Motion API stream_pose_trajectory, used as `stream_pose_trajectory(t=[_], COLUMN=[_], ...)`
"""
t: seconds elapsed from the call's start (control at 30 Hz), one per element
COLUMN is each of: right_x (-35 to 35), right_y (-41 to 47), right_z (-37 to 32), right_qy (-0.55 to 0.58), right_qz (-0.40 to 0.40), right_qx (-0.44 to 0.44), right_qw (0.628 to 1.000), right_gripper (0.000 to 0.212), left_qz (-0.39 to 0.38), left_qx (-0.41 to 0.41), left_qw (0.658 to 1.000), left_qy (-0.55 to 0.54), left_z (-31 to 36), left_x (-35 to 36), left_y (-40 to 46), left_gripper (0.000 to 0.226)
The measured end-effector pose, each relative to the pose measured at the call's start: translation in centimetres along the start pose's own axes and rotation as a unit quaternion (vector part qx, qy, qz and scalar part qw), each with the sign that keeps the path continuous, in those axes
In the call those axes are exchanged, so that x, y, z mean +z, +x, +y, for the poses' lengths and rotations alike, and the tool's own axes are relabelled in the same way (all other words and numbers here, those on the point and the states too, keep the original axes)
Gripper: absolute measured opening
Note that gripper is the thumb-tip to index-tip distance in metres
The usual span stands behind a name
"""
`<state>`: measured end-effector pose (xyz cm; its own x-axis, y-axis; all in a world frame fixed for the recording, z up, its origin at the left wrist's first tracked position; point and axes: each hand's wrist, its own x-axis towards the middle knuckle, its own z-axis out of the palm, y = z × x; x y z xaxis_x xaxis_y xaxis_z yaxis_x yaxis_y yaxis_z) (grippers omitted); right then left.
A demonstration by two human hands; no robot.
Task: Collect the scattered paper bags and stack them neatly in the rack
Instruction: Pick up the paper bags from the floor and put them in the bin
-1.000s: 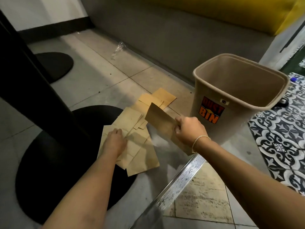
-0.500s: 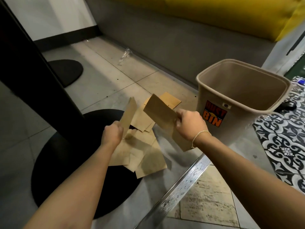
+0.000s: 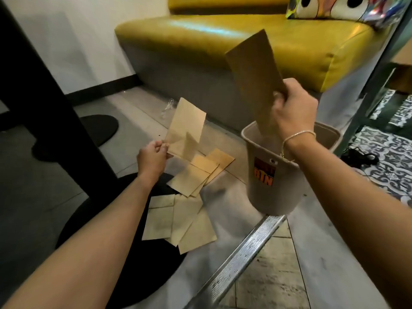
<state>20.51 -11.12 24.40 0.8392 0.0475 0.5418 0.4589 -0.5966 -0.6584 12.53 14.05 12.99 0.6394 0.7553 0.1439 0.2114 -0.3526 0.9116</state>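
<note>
Brown paper bags in both hands. Right hand (image 3: 292, 110) closed around a dark brown bag (image 3: 254, 70), held upright above the open beige bin (image 3: 267, 186), lower end of the bag just over the rim. Left hand (image 3: 152, 158) pinching a lighter bag (image 3: 186, 128) by its bottom corner, raised over the floor. More bags (image 3: 182, 210) scattered flat on the grey tiles, partly on the black table base (image 3: 124, 253), beside the bin.
</note>
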Motion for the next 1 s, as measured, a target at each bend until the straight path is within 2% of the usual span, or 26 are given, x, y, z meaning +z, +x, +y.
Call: stream_pose_trajectory(t=[0.07,0.13,0.27,0.4,0.6,0.7,0.77,0.83,0.93,1.0], right_x=[-1.9,-3.2,-4.3,-4.4,-6.1,-6.6,-6.7,-6.6,-6.3,-5.8], right_y=[1.6,2.6,2.4,1.1,2.5,3.1,3.0,2.9,2.9,3.2], right_z=[0.7,1.9,5.4,7.3,6.9,7.2,7.6,7.9,7.8,7.9], right_qy=[-0.01,-0.011,0.002,0.022,0.094,0.19,0.262,0.313,0.288,0.261], right_qz=[0.045,0.055,-0.032,-0.085,-0.085,-0.09,-0.079,-0.032,0.022,0.038], right_qx=[0.014,0.05,0.158,0.185,0.172,0.218,0.265,0.289,0.284,0.275], right_qw=[0.999,0.997,0.987,0.979,0.977,0.953,0.925,0.904,0.914,0.925], right_gripper=[0.027,0.027,0.034,0.044,0.093,0.101,0.094,0.073,0.032,0.018], left_qz=[-0.01,-0.025,-0.062,-0.083,-0.143,-0.176,-0.185,-0.176,-0.152,-0.133], left_qx=[0.014,0.047,0.131,0.216,0.245,0.246,0.239,0.235,0.218,0.211], left_qw=[0.999,0.997,0.989,0.973,0.959,0.953,0.953,0.956,0.963,0.968], left_qy=[-0.047,-0.054,-0.039,0.011,0.023,0.007,-0.008,-0.018,-0.037,-0.039], left_z=[2.6,5.3,10.7,14.3,17.1,17.3,17.2,17.0,16.6,16.2], left_x=[0.5,1.2,3.0,5.2,7.8,7.9,7.9,7.8,7.6,7.6], left_y=[-0.3,-0.8,-2.9,-5.0,-6.8,-6.9,-6.7,-6.6,-6.4,-6.0], left_gripper=[0.025,0.026,0.021,0.021,0.016,0.009,0.01,0.008,0.006,0.003])
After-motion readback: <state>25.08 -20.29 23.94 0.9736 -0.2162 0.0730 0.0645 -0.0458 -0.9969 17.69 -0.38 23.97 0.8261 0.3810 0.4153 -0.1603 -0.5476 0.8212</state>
